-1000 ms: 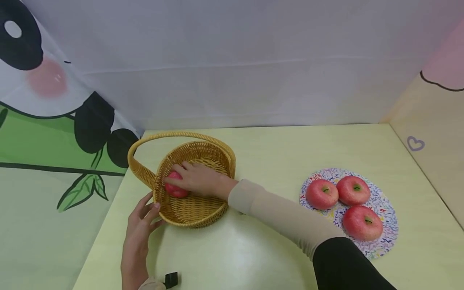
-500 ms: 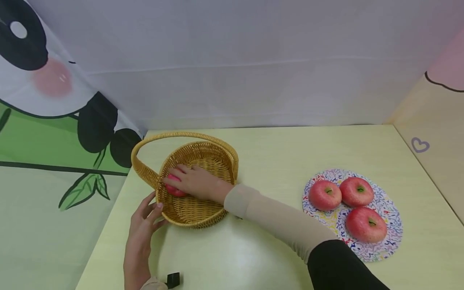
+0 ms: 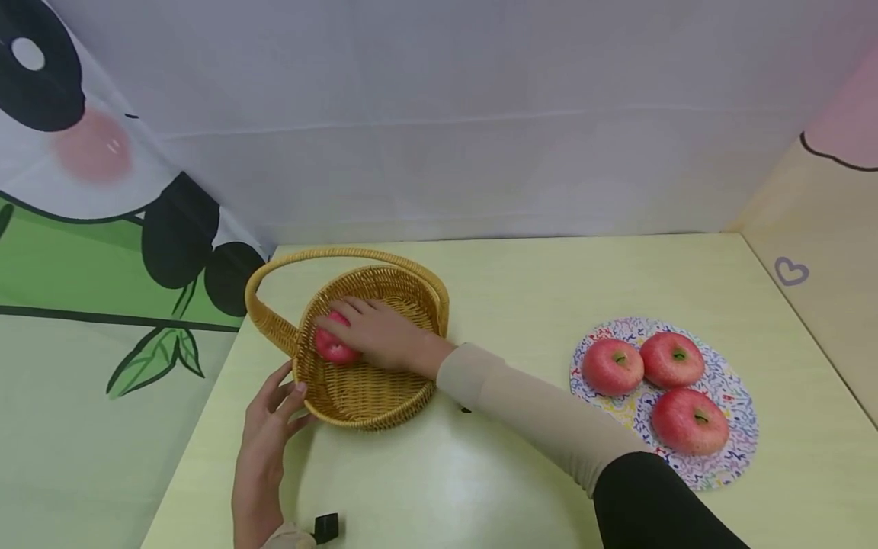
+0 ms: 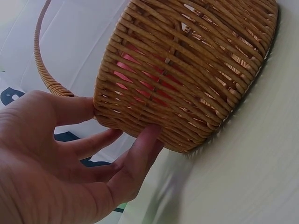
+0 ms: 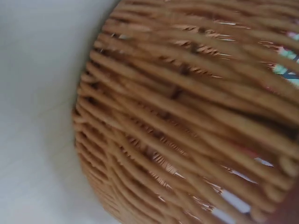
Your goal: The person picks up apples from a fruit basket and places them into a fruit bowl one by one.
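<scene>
A woven wicker basket (image 3: 363, 396) with a tall hoop handle (image 3: 329, 255) stands on the table's left part. My left hand (image 3: 264, 438) holds its near left edge. In the left wrist view, the thumb touches the basket's rim and fingertips (image 4: 150, 132) press the woven side. My right hand (image 3: 380, 335) is inside the basket, fingers curved over a red apple (image 3: 332, 347) near the left wall. Part of this apple is hidden under the hand. Only the basket's outer weave (image 5: 187, 112) shows clearly in the right wrist view; the right fingers are hidden there.
Three red apples (image 3: 689, 422) sit on a round, colourfully patterned plate (image 3: 737, 435) at the right of the pale table (image 3: 507, 297). A small black block (image 3: 325, 528) is by the left wrist. Printed cloth walls (image 3: 480, 175) bound the back and sides.
Inside the basket, the right hand and the apple have shifted slightly toward the back, and more of the apple shows now. The left hand stays at the basket's edge.
</scene>
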The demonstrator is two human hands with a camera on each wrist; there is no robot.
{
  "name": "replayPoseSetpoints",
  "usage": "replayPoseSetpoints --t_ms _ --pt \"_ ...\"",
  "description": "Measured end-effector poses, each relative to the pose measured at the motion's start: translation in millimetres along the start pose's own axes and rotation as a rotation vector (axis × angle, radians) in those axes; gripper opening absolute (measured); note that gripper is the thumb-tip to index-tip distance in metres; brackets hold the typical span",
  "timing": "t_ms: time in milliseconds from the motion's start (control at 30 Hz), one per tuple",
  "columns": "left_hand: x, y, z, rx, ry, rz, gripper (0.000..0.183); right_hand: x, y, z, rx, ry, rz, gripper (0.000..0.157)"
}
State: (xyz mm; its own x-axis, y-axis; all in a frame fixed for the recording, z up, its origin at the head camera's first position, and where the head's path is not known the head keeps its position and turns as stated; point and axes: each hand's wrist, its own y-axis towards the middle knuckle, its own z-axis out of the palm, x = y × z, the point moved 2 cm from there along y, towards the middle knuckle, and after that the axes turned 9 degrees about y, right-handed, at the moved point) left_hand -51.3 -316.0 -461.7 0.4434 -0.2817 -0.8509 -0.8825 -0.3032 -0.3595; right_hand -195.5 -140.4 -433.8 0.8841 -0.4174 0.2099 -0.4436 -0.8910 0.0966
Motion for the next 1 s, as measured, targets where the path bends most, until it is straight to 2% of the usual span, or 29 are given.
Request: replayPoseSetpoints --t_ms 200,300,600,1000 --pt "-0.2 1.0 -1.1 0.002 0.013 -0.008 0.061 1.4 -7.3 -5.6 -0.033 0.151 0.027 0.083" --pt "0.5 1.0 -1.2 0.002 0.015 -0.015 0.061 1.7 -12.0 -5.6 -0.037 0.222 0.051 0.088" --pt "1.7 0.1 -2.3 -0.007 0.013 -0.027 0.062 -2.0 -28.5 -0.6 -0.088 0.372 0.119 0.098" --pt "0.3 -1.7 -2.5 -0.008 0.008 -0.015 0.061 3.6 -61.1 -12.6 -0.173 0.504 0.15 0.102"
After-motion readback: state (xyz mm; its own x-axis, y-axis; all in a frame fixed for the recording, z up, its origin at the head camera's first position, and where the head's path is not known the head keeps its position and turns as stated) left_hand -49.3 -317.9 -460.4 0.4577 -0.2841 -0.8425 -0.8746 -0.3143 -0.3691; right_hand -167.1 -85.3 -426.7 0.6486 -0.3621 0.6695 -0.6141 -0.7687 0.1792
